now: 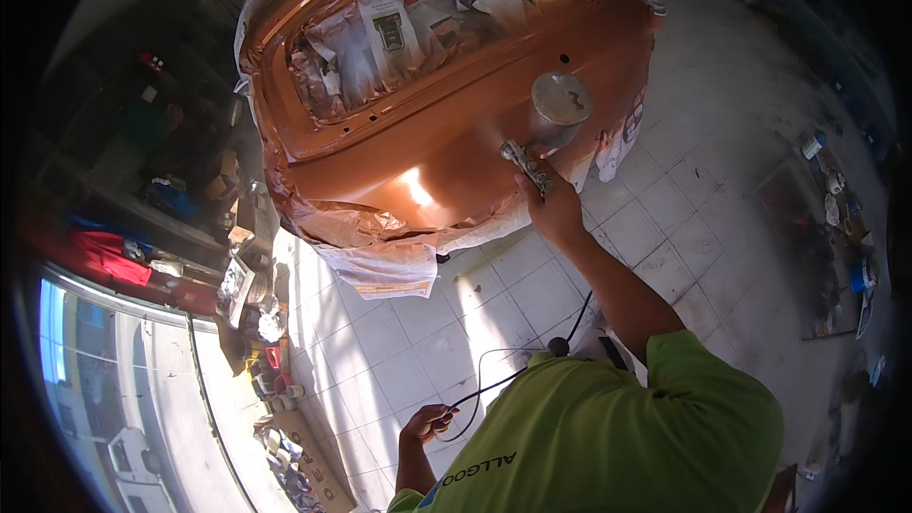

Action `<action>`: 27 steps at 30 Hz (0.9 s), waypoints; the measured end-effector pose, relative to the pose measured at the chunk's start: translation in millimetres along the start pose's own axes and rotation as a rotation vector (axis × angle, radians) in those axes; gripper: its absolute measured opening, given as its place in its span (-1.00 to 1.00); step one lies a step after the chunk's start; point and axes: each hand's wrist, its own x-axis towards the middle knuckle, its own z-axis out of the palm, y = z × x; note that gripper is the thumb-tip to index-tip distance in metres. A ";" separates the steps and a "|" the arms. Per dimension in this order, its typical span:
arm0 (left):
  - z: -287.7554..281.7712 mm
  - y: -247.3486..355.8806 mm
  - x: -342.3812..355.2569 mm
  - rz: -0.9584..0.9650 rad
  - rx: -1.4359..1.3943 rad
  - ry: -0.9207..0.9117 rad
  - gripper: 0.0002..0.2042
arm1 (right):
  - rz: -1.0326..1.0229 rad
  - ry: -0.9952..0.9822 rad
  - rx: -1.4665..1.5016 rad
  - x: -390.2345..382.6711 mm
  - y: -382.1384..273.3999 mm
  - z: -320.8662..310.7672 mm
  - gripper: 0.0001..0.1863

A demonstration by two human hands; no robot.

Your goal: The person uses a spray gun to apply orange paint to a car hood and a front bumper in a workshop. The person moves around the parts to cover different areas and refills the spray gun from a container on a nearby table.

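Note:
My right hand (556, 204) grips a metal spray gun (522, 163) with a round silver cup (560, 100), held over an orange-coated vehicle panel (361, 176). A pale mist shows near the nozzle. Paper sheets (389, 38) cover the window area, and orange-stained masking paper (380, 271) hangs along the bottom edge. Low at my left side, my left hand (426, 423) is closed around a dark thin hose (492, 385), which runs toward my right arm.
Pale floor tiles (674, 190) surround the panel. Cluttered shelves (180, 199), boxes and containers (275, 380) stand on the left, beside a bright glazed opening (114, 389). More cans and items (841, 199) line the right side.

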 end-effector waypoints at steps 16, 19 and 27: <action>113.4 -29.0 -84.0 0.146 0.189 0.536 -0.63 | 0.130 -0.487 0.132 -74.2 -93.9 159.8 -0.57; 118.7 -18.7 -78.1 0.154 0.218 0.517 -0.64 | 0.142 -0.377 0.132 -58.9 -67.3 134.4 -0.62; 92.3 -2.8 -17.3 -0.061 -0.021 0.552 -0.63 | 0.146 -0.159 0.077 -12.8 15.2 16.7 -0.67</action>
